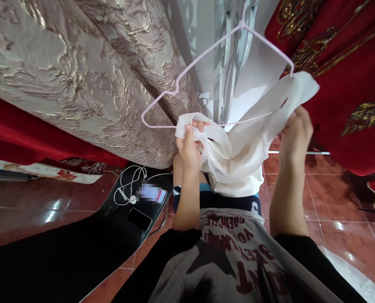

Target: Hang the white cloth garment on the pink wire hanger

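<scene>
A pale pink clothes hanger [208, 48] hangs in front of me, its hook end at the top of the view. One side of a white garment [238, 162] sits over the hanger's right shoulder, and the rest drapes down to my lap. My left hand [192, 145] grips the garment's other edge just at the hanger's bottom bar, left of centre, with the thumb on top. At the right, my right hand [296, 132] is closed on the cloth below the hanger's right end; its fingertips are partly hidden. The hanger's left shoulder is bare.
Cream brocade fabric [111, 80] hangs at the left, red cloth with gold embroidery [342, 84] at the right. Below left, a black seat [111, 227] carries a lit phone [152, 192], a dark phone [139, 219] and white earphones [127, 191]. The floor [326, 189] is red tile.
</scene>
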The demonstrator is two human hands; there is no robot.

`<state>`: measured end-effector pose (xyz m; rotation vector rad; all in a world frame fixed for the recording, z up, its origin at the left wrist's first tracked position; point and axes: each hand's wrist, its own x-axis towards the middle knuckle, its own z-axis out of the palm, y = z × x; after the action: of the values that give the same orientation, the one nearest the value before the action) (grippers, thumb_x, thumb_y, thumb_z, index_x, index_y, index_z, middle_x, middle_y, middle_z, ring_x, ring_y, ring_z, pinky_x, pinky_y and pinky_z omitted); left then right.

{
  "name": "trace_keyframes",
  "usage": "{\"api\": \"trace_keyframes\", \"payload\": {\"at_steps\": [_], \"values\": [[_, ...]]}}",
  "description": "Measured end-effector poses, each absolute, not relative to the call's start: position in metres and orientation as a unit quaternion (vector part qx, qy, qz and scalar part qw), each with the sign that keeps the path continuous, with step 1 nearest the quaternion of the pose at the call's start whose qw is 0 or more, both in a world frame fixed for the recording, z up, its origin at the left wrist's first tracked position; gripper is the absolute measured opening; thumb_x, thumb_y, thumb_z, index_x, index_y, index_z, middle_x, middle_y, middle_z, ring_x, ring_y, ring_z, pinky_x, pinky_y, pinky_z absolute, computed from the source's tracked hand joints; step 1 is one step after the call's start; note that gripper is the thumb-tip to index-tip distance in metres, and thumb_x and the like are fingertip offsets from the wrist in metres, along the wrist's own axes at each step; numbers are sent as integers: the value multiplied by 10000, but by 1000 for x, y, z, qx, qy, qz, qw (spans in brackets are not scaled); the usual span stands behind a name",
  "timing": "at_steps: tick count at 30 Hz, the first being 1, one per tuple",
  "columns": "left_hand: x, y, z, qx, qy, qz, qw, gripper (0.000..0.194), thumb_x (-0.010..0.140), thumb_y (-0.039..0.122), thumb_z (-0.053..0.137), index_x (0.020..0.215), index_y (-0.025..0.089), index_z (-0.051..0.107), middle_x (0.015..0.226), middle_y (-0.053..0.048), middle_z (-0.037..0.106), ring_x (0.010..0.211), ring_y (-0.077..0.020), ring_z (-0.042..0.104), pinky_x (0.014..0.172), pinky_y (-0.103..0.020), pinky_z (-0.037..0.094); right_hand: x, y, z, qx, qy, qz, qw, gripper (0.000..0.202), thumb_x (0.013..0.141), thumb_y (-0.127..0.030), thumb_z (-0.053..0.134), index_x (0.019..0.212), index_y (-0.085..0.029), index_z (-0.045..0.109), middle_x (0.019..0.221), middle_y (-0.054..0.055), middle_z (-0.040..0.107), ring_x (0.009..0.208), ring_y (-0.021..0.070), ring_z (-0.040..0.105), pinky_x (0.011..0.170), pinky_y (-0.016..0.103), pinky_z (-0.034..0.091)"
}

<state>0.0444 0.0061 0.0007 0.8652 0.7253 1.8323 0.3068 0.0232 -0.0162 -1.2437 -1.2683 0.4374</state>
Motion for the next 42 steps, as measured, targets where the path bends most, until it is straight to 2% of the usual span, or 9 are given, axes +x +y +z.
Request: {"api": "trace_keyframes", "payload": {"at_steps": [5, 9, 17, 24, 29, 33, 37, 40, 42], "values": [[42, 7, 0, 360, 324, 750, 450, 389, 915, 604, 665, 897, 228, 566, 758, -23, 536, 889, -224, 693, 715, -299, 560, 251, -2, 15, -537, -494, 165, 664, 384, 956, -534, 528, 880, -176, 643, 857, 58, 622, 861, 165, 625, 862, 375, 558], [41, 8, 0, 361, 306, 749, 463, 372, 918, 579, 679, 896, 222, 576, 755, -21, 537, 872, -211, 694, 652, -268, 536, 251, -16, 28, -577, -495, 130, 636, 470, 975, -571, 499, 709, -186, 548, 671, 13, 465, 672, 129, 492, 724, 340, 518], [47, 7, 1, 354, 312, 735, 487, 471, 861, 670, 704, 905, 224, 560, 758, -29, 517, 881, -217, 702, 407, -213, 318, 270, -2, 9, -563, -557, 63, 607, 389, 966, -588, 513, 1079, -219, 560, 943, 47, 557, 856, 157, 560, 806, 358, 509], [46, 6, -2, 361, 290, 761, 454, 410, 936, 609, 675, 898, 214, 573, 738, -13, 510, 825, -173, 666, 550, -257, 455, 257, -6, 30, -617, -549, 74, 559, 386, 941, -549, 557, 793, -193, 546, 805, 38, 520, 744, 131, 499, 675, 309, 431], [49, 9, -4, 351, 296, 770, 444, 409, 923, 609, 685, 877, 218, 572, 724, -5, 504, 778, -166, 644, 619, -282, 515, 250, -9, 74, -579, -540, 133, 596, 252, 928, -338, 607, 735, -176, 590, 717, 25, 483, 659, 95, 445, 614, 290, 374], [51, 6, 0, 339, 278, 770, 464, 374, 923, 568, 703, 871, 224, 566, 722, -8, 504, 760, -167, 654, 492, -241, 429, 270, 11, 113, -520, -538, 171, 641, 247, 935, -256, 569, 694, -218, 612, 709, 30, 486, 664, 105, 508, 618, 309, 428], [46, 3, 4, 342, 301, 757, 470, 406, 896, 599, 718, 873, 224, 563, 711, -8, 486, 769, -183, 665, 413, -213, 338, 333, 41, 116, -500, -539, 281, 616, 245, 984, -365, 443, 831, -266, 606, 860, 64, 571, 821, 155, 630, 730, 348, 536], [39, 4, 6, 340, 333, 750, 459, 461, 849, 654, 732, 873, 224, 568, 697, -13, 489, 779, -199, 675, 369, -196, 252, 383, 43, 91, -487, -542, 342, 593, 303, 978, -457, 388, 995, -316, 655, 1082, 69, 608, 839, 161, 607, 628, 342, 504], [37, 6, 5, 340, 324, 750, 465, 454, 843, 641, 746, 878, 220, 579, 710, -17, 509, 804, -204, 688, 370, -185, 252, 392, 34, 70, -468, -514, 321, 643, 285, 972, -463, 410, 955, -311, 651, 1014, 50, 605, 684, 125, 526, 514, 316, 417]]}}
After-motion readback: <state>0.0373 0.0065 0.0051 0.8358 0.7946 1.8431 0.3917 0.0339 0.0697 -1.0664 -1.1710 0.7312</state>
